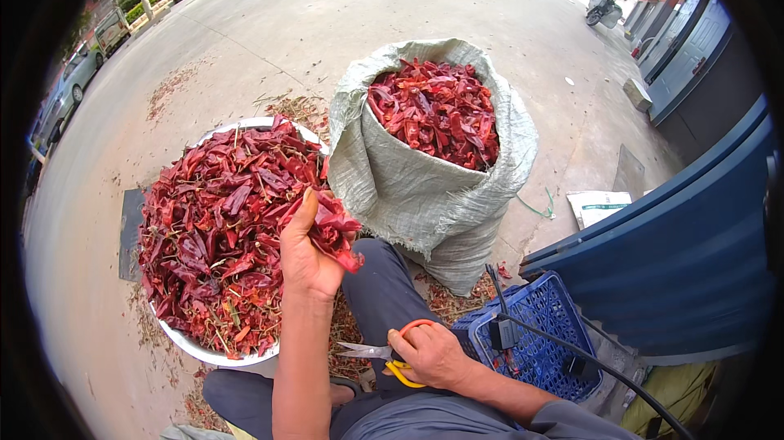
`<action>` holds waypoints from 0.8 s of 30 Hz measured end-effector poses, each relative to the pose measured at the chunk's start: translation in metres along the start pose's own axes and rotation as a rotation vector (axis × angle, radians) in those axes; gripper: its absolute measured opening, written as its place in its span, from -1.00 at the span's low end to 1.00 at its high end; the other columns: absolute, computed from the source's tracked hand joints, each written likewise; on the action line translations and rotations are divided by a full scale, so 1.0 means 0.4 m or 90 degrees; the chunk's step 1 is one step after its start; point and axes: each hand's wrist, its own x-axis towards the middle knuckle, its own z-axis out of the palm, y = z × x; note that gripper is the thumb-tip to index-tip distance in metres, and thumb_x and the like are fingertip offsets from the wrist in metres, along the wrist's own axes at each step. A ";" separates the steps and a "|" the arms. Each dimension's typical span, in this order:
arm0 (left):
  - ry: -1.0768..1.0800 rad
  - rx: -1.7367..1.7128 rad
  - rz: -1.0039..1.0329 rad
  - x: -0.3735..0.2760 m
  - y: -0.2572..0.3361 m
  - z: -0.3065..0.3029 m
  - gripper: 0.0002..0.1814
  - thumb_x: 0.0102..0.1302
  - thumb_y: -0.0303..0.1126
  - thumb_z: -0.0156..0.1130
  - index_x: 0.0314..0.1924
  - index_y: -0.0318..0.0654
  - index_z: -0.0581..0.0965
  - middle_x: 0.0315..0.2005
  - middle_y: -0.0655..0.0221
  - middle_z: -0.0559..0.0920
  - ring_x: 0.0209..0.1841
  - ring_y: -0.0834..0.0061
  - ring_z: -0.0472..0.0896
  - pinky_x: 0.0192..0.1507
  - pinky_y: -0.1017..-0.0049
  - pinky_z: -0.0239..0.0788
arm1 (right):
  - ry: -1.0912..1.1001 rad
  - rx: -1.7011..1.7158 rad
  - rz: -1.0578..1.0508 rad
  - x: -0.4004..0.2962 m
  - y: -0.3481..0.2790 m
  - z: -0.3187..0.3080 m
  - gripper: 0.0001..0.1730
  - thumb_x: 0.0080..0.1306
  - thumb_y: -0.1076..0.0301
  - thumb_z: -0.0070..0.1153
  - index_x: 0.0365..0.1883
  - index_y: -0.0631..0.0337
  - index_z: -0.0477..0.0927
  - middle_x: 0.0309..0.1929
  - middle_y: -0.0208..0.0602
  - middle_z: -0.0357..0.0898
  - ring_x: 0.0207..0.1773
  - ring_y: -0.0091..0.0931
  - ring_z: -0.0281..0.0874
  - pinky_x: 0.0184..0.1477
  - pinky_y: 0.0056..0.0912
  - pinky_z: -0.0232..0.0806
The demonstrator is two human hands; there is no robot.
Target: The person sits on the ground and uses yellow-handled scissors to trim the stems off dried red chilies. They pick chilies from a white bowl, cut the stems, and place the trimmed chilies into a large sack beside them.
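Observation:
My left hand (313, 259) is closed around a few dried red chili peppers (334, 229), raised near the edge of the heap. Below and to the right, my right hand (432, 354) grips scissors (367, 351) with one orange and one yellow handle loop; their blades point left, slightly parted. To the left, a wide metal basin (199, 351) is piled high with dried red chilies (208, 244), some with stems. A woven plastic sack (422, 207) stands upright beyond my knee, its rim rolled down, filled with chili pieces (435, 112).
At my right is a blue plastic basket (539, 330) with a black cable (588, 357) running across it. A blue metal door (667, 256) stands beyond. Stems and chili scraps (300, 110) litter the concrete. Parked vehicles (76, 76) line the far left, and a motorbike (603, 9) stands far right.

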 end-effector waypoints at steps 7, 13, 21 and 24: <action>-0.190 0.140 0.004 0.272 -0.041 0.384 0.14 0.35 0.05 0.33 0.57 -0.32 -0.22 0.52 -0.21 -0.13 0.58 -0.13 -0.12 0.48 -0.21 -0.08 | 0.044 -0.023 0.009 0.001 0.000 0.029 -0.36 0.07 0.08 0.34 0.09 0.20 0.57 -0.34 -0.34 0.48 -0.30 -0.42 0.51 -0.16 -0.32 0.39; -0.191 0.365 0.241 0.173 0.077 0.151 -0.43 0.47 -0.21 0.23 0.33 -0.38 0.35 0.21 0.03 0.48 0.25 0.17 0.54 0.18 0.25 0.52 | 0.092 0.022 0.037 -0.025 0.036 0.031 -0.35 0.01 0.09 0.39 0.07 0.20 0.60 -0.35 -0.36 0.49 -0.29 -0.42 0.54 -0.18 -0.34 0.40; 0.635 1.235 0.404 -0.138 0.396 -0.537 -0.66 0.39 -0.35 0.21 0.09 -0.36 0.55 0.01 0.10 0.66 0.05 0.09 0.61 0.13 0.27 0.40 | 0.113 0.071 0.016 -0.009 0.034 0.035 -0.28 -0.09 0.12 0.46 0.07 0.20 0.59 -0.33 -0.35 0.51 -0.32 -0.41 0.54 -0.24 -0.32 0.40; 0.589 1.328 0.339 -0.178 0.405 -0.695 -0.57 0.33 -0.38 0.25 0.16 -0.40 0.52 0.06 -0.01 0.62 0.10 -0.01 0.58 0.17 0.18 0.36 | 0.116 0.066 0.013 -0.004 0.034 0.039 -0.29 -0.07 0.10 0.46 0.06 0.21 0.59 -0.33 -0.34 0.51 -0.32 -0.40 0.54 -0.25 -0.32 0.40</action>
